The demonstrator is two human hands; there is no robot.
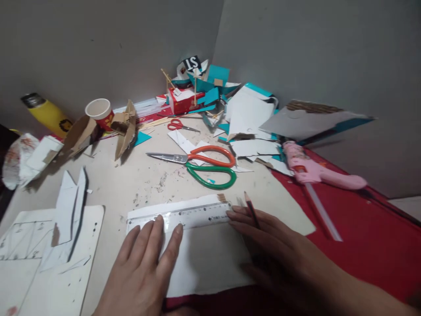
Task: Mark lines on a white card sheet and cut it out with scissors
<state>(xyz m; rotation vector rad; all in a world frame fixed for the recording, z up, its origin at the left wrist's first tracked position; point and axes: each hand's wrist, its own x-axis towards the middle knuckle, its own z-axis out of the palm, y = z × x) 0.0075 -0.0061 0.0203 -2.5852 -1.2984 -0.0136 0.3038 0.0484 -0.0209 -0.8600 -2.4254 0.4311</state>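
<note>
A clear plastic ruler [194, 217] lies along the upper part of a white card sheet [204, 263]. My left hand [143, 259] rests on the ruler's left half with its fingers spread, pressing it flat. At the ruler's right end, the fingertips of my right hand [279, 241] touch its edge. A dark pencil [251, 210] is held between the fingers of that hand, its sharpened tip pointing up and away from the sheet. My right thumb is in shadow. Just beyond the ruler lie large scissors [210, 162] with one orange and one green handle.
Small red scissors [179, 126], card scraps and paper boats [210, 81] lie toward the back. A pink glue gun [309, 169] sits on red cloth [371, 232] at the right. A yellow bottle [49, 115], paper cup [98, 112] and drawn-on card [88, 263] stand or lie left.
</note>
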